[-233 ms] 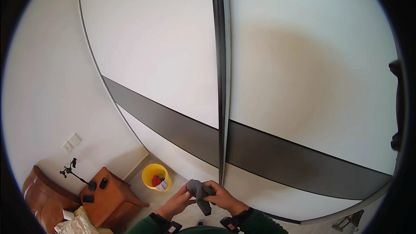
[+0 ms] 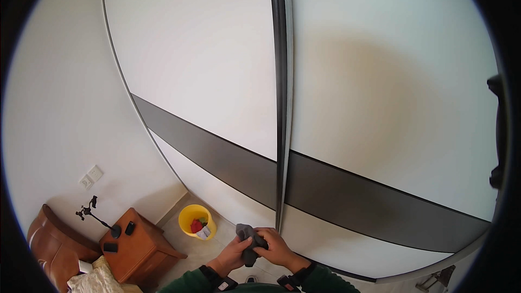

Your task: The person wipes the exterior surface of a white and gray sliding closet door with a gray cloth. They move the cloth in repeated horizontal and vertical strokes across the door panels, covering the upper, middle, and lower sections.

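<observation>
A soft grey sock (image 2: 246,233) is bunched up between my two hands, in front of my body. My left hand (image 2: 232,255) closes on its left side, thumb pressed on the fabric. From the right, my right hand (image 2: 278,249) grips it with bent fingers and thumb. Part of the cloth is covered by the fingers, and its lower end hangs below them. A yellow bucket (image 2: 212,222) stands on the floor ahead and to the left of my hands, with red, green and whitish cloth pieces inside.
Large white sliding wardrobe doors (image 2: 190,59) with a grey band rise in front of me. On the left is a wooden nightstand (image 2: 144,247) carrying a black phone stand (image 2: 115,231) and two small dark devices. A brown headboard (image 2: 59,239) and bedding (image 2: 95,281) lie beyond it.
My hands have drawn closer together and bunched the sock up more. Its dark tip, which hung down before, no longer shows. The head view has shifted slightly.
</observation>
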Demonstrator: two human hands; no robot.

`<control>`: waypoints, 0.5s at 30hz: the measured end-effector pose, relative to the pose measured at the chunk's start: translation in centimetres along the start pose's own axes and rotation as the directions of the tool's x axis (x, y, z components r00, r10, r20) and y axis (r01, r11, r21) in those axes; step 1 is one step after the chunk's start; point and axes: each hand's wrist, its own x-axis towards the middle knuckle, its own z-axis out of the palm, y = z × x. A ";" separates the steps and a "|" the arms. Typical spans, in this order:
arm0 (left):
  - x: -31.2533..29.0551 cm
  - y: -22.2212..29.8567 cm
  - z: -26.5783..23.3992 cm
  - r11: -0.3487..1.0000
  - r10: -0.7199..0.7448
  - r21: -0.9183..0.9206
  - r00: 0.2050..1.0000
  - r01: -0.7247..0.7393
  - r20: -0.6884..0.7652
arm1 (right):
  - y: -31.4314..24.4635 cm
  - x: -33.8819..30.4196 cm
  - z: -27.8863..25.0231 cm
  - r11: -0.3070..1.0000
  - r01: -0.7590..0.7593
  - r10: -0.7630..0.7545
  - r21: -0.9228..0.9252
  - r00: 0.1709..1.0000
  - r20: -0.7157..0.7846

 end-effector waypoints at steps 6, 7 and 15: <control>3.2 6.0 -3.5 0.872 0.478 0.288 0.812 -0.395 -0.336 | 2.2 -3.4 -2.4 0.964 -0.266 0.267 -0.013 0.963 0.043; 3.8 7.6 -3.9 0.824 0.567 0.271 0.741 -0.498 -0.361 | 2.6 -3.9 -2.6 0.946 -0.323 0.325 -0.037 0.945 0.046; 10.8 16.9 1.9 0.547 0.818 0.361 0.390 -0.755 -0.424 | 8.9 -12.7 -2.1 0.806 -0.560 0.591 -0.194 0.777 0.215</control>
